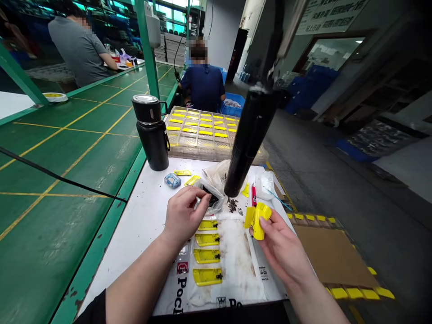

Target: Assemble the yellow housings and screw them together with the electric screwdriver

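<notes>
My left hand [185,213] is closed in a loose pinch over a clear plastic bag [221,204] of small black parts. Anything between its fingertips is too small or hidden to make out. My right hand [285,245] grips several yellow plastic pieces [260,222], bunched together over the right side of the work mat. Below my left hand, several yellow plastic pieces [207,256] lie in a column, each with a small black part at its right end. Loose black parts [232,205] form a little pile under a hanging black electric screwdriver [248,135].
A black flask [152,135] and a blue patterned case [173,180] stand left. Stacked clear trays [202,130] with yellow pieces fill the table's far end. A red cutter [254,196] lies near my right hand. Two people sit farther off, beside the green conveyor [84,157].
</notes>
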